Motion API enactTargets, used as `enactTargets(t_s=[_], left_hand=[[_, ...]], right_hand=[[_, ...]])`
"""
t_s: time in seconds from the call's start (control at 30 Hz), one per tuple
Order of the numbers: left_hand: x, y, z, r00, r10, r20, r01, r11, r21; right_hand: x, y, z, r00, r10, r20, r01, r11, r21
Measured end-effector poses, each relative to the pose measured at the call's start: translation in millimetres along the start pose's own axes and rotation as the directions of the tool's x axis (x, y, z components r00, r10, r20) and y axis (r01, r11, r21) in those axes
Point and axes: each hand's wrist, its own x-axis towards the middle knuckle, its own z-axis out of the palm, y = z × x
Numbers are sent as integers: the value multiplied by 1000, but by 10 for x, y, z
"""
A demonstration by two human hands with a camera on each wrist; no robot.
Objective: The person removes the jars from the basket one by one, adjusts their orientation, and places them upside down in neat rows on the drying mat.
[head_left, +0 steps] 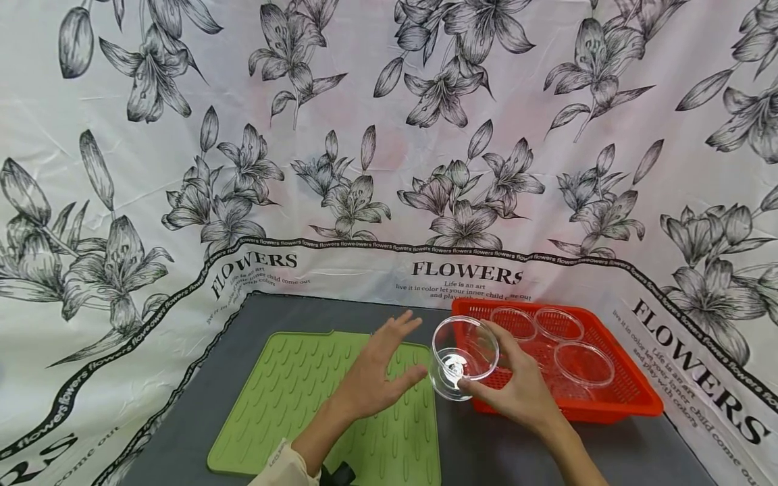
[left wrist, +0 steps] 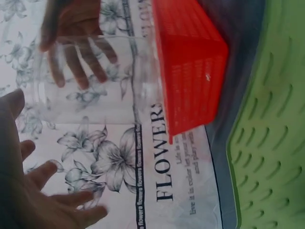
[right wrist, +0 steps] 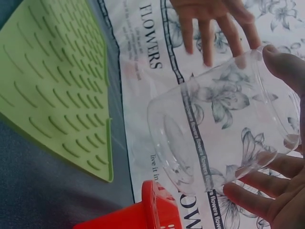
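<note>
A clear, round plastic container (head_left: 442, 368) is held up above the table in the head view, its mouth facing upward. My right hand (head_left: 524, 386) grips it from the right, thumb on the near side and fingers round the far side. The right wrist view shows the same see-through container (right wrist: 205, 124) between the thumb and spread fingers. To its left, my left hand (head_left: 375, 371) hovers over the mat with fingers spread, holding nothing. A gap separates that hand from the container in the left wrist view.
A green ridged mat (head_left: 286, 391) lies on the grey table (head_left: 182, 439). At the right stands a red perforated basket (head_left: 635, 405) holding three clear round containers (head_left: 583, 364). A white flower-printed cloth (head_left: 365, 270) hangs behind and along both sides.
</note>
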Motion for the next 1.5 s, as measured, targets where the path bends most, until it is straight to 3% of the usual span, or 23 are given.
enactTargets(t_s=[0.1, 0.23, 0.43, 0.67, 0.9, 1.17, 1.5], left_hand=[[0, 46, -22, 993, -55, 107, 68, 990, -121], [0, 75, -39, 982, -79, 172, 107, 981, -161], [-3, 64, -46, 979, -78, 186, 110, 980, -168], [11, 75, -64, 970, -60, 234, 111, 971, -214], [-3, 85, -76, 963, -51, 265, 123, 957, -262], [-7, 85, -80, 958, -29, 286, 105, 961, -256], [-20, 109, -92, 947, -70, 314, 155, 955, -253]], right_hand=[[-12, -19, 8, 1000, 12, 29, -12, 1000, 6], [-18, -48, 24, 998, 3, 56, -3, 1000, 13], [-20, -82, 39, 995, -15, 96, 11, 999, 36], [-9, -111, 70, 982, -101, 157, 92, 994, 61], [-19, -133, 118, 972, -117, 203, 97, 990, 107], [-20, -146, 146, 962, -135, 238, 109, 987, 118], [-40, -149, 156, 957, -132, 259, 102, 987, 127]])
